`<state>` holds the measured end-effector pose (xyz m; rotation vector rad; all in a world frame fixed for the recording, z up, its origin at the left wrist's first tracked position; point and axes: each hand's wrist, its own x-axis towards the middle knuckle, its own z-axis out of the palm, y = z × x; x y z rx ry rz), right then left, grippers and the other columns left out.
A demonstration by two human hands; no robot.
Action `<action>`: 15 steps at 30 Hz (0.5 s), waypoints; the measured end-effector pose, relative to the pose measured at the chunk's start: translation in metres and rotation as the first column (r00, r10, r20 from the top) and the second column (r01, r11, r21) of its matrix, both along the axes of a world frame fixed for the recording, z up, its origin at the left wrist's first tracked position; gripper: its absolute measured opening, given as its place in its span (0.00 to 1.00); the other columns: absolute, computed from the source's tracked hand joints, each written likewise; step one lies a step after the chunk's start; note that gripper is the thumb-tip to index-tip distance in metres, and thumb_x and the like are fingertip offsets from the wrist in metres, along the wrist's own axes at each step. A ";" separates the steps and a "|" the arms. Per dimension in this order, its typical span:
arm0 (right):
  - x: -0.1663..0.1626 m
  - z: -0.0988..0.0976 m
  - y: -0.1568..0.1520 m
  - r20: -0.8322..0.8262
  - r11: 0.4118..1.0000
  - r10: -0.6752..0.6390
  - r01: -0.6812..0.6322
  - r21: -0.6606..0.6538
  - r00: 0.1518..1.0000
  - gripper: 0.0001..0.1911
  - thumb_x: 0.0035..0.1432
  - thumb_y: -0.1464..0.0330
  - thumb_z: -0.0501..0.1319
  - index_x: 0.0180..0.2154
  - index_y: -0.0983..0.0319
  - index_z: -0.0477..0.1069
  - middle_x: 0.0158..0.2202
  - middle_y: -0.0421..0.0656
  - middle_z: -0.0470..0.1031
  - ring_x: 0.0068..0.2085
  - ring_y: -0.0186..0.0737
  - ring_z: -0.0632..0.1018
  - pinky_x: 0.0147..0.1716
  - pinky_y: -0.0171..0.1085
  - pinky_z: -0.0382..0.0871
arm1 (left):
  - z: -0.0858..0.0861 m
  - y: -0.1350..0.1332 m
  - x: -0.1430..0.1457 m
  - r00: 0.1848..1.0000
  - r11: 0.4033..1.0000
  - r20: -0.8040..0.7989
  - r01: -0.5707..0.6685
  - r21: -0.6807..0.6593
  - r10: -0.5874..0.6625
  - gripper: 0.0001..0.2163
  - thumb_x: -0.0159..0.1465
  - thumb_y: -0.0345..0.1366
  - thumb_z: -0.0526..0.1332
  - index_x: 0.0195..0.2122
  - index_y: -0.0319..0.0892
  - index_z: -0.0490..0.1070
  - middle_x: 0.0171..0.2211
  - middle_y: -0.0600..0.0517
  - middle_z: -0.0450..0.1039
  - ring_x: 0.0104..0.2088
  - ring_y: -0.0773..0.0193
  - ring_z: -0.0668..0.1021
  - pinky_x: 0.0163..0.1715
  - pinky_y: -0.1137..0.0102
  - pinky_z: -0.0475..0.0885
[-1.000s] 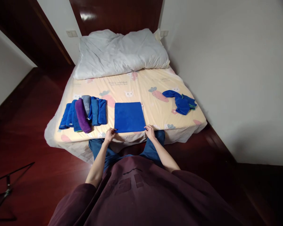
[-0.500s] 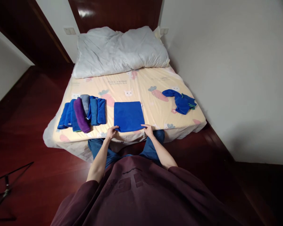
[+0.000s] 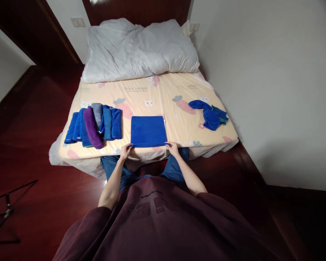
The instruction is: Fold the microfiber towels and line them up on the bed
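A flat, folded blue towel (image 3: 148,129) lies near the front edge of the bed, its near edge turned up into a narrow fold. My left hand (image 3: 125,150) pinches the near left corner. At the near right corner, my right hand (image 3: 172,148) pinches the same fold. To the left sit several rolled towels in a row: blue ones, a grey one (image 3: 97,113), and a purple one (image 3: 92,127) resting on top. A crumpled blue cloth with green edging (image 3: 211,115) lies to the right.
The bed (image 3: 163,94) has a yellow sheet with carrot and rabbit prints. A bunched grey-white quilt (image 3: 138,50) lies at its head. White wall (image 3: 266,90) rises on the right. Black stand legs (image 3: 7,210) stand on the dark red floor at the left.
Both hands have lifted the towel's near edge and turned it slightly over, making a narrow fold. The view has shifted a little; the other cloths stay in place.
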<state>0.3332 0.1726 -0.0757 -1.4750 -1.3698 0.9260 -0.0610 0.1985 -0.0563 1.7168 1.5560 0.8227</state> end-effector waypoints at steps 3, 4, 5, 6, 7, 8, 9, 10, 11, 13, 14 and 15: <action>-0.007 -0.005 0.008 -0.012 0.995 -0.102 0.102 -0.011 0.995 0.17 0.55 0.60 0.63 0.40 0.64 0.81 0.38 0.50 0.84 0.38 0.48 0.83 0.44 0.45 0.79 | 0.001 0.005 0.010 0.997 0.997 -0.020 -0.075 0.028 0.075 0.13 0.67 0.39 0.57 0.45 0.41 0.79 0.43 0.44 0.83 0.44 0.53 0.83 0.51 0.61 0.77; -0.008 -0.006 0.010 -0.016 0.992 -0.123 0.122 -0.010 0.992 0.18 0.55 0.58 0.63 0.40 0.64 0.80 0.38 0.50 0.83 0.38 0.48 0.83 0.43 0.45 0.79 | 0.001 0.007 0.012 0.995 0.996 -0.035 -0.088 0.033 0.089 0.13 0.67 0.39 0.57 0.45 0.41 0.78 0.43 0.44 0.82 0.44 0.53 0.83 0.50 0.61 0.76; -0.008 -0.007 0.013 -0.018 0.991 -0.130 0.130 -0.006 0.991 0.18 0.55 0.56 0.63 0.39 0.64 0.80 0.37 0.51 0.83 0.38 0.48 0.83 0.43 0.44 0.78 | 0.001 0.009 0.014 0.994 0.995 -0.049 -0.095 0.037 0.097 0.13 0.68 0.39 0.57 0.45 0.41 0.78 0.43 0.44 0.82 0.44 0.53 0.83 0.50 0.61 0.76; -0.007 -0.008 0.015 -0.015 0.992 -0.127 0.127 -0.001 0.992 0.18 0.56 0.55 0.63 0.38 0.63 0.79 0.37 0.50 0.83 0.38 0.48 0.82 0.42 0.44 0.78 | 0.001 0.010 0.015 0.993 0.994 -0.062 -0.099 0.040 0.102 0.13 0.69 0.39 0.56 0.45 0.41 0.78 0.42 0.44 0.82 0.43 0.52 0.83 0.50 0.62 0.76; -0.006 -0.009 0.016 -0.003 0.993 -0.115 0.115 0.001 0.993 0.19 0.57 0.53 0.62 0.35 0.63 0.78 0.35 0.50 0.82 0.38 0.48 0.82 0.42 0.43 0.78 | 0.001 0.010 0.015 0.992 0.994 -0.076 -0.100 0.041 0.103 0.13 0.69 0.40 0.56 0.46 0.42 0.78 0.41 0.44 0.82 0.43 0.52 0.83 0.49 0.62 0.76; -0.005 -0.010 0.017 0.018 0.995 -0.102 0.102 -0.002 0.995 0.20 0.58 0.51 0.62 0.33 0.62 0.76 0.33 0.49 0.82 0.37 0.47 0.82 0.40 0.41 0.78 | 0.000 0.010 0.015 0.990 0.994 -0.091 -0.102 0.042 0.106 0.13 0.70 0.40 0.56 0.46 0.42 0.78 0.41 0.44 0.82 0.43 0.52 0.83 0.48 0.63 0.75; -0.004 -0.010 0.018 0.047 0.996 -0.091 0.092 -0.010 0.995 0.21 0.58 0.50 0.61 0.30 0.61 0.75 0.31 0.48 0.81 0.36 0.46 0.81 0.38 0.40 0.77 | -0.001 0.009 0.016 0.988 0.993 -0.110 -0.106 0.041 0.110 0.13 0.70 0.41 0.56 0.46 0.42 0.78 0.41 0.44 0.82 0.43 0.52 0.83 0.47 0.63 0.75; -0.003 -0.010 0.018 0.082 0.996 -0.087 0.089 -0.019 0.993 0.22 0.59 0.48 0.60 0.28 0.60 0.73 0.29 0.46 0.79 0.34 0.45 0.80 0.36 0.39 0.77 | -0.002 0.008 0.016 0.984 0.993 -0.133 -0.117 0.035 0.120 0.14 0.71 0.42 0.55 0.46 0.42 0.77 0.41 0.44 0.82 0.43 0.52 0.83 0.46 0.64 0.75; -0.003 -0.010 0.019 0.117 0.995 -0.091 0.094 -0.027 0.989 0.23 0.60 0.47 0.60 0.27 0.60 0.71 0.27 0.45 0.78 0.32 0.44 0.79 0.35 0.38 0.76 | -0.003 0.007 0.017 0.978 0.991 -0.159 -0.132 0.028 0.135 0.14 0.71 0.42 0.55 0.46 0.42 0.77 0.40 0.43 0.82 0.43 0.51 0.83 0.45 0.64 0.74; -0.004 -0.009 0.019 0.179 0.992 -0.113 0.120 -0.031 0.977 0.25 0.60 0.46 0.59 0.25 0.59 0.69 0.25 0.44 0.76 0.31 0.43 0.78 0.34 0.37 0.75 | -0.005 0.004 0.019 0.962 0.984 -0.209 -0.174 0.020 0.175 0.15 0.72 0.44 0.54 0.46 0.42 0.77 0.40 0.42 0.81 0.42 0.51 0.82 0.44 0.64 0.73; -0.005 -0.008 0.020 0.203 0.990 -0.132 0.140 -0.027 0.970 0.25 0.61 0.45 0.59 0.25 0.58 0.68 0.24 0.44 0.76 0.30 0.43 0.78 0.34 0.37 0.74 | -0.006 0.002 0.020 0.953 0.980 -0.229 -0.196 0.022 0.196 0.15 0.72 0.44 0.53 0.45 0.42 0.76 0.39 0.42 0.81 0.41 0.51 0.82 0.43 0.64 0.73; -0.006 -0.007 0.020 0.222 0.988 -0.140 0.149 -0.025 0.965 0.25 0.61 0.45 0.58 0.25 0.58 0.69 0.25 0.44 0.76 0.31 0.43 0.78 0.34 0.37 0.74 | -0.006 0.001 0.021 0.946 0.976 -0.244 -0.214 0.030 0.215 0.15 0.73 0.45 0.53 0.44 0.42 0.76 0.38 0.42 0.81 0.40 0.51 0.82 0.42 0.65 0.73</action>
